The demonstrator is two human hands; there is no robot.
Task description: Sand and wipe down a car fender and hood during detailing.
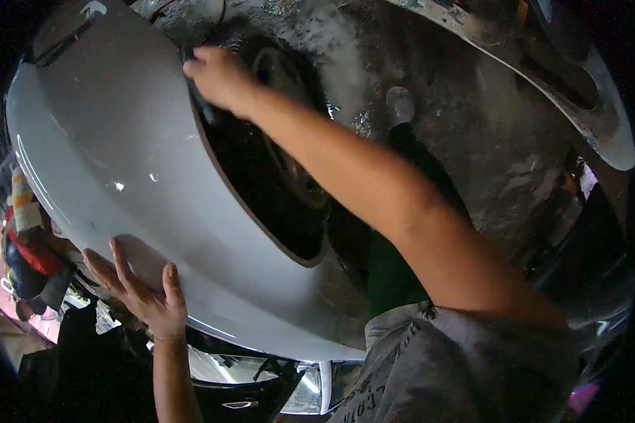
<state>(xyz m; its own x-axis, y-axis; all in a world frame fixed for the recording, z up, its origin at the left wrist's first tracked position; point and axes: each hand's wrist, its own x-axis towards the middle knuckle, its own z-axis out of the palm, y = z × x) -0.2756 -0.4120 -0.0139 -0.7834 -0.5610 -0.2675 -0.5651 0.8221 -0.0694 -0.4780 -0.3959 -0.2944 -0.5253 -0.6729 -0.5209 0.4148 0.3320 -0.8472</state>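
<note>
A glossy pale grey car fender (141, 183) curves across the left half of the head view, and its wheel arch opens toward the middle. My left hand (144, 296) lies against the fender's lower left surface with fingers spread. My right arm reaches over the arch. At the arch's far edge my right hand (222, 77) is closed, its fingers curled and partly blurred; whatever they hold, if anything, is hidden. Beneath my right forearm, a dark wheel (289, 151) sits inside the shadowed arch.
A headlight (303, 388) shows below the fender, near my body. One shoe (400, 104) stands on the stained concrete floor (501, 120). A long pale car panel (501, 60) crosses the upper right. Red and dark items (32, 254) are piled beyond the fender's left edge.
</note>
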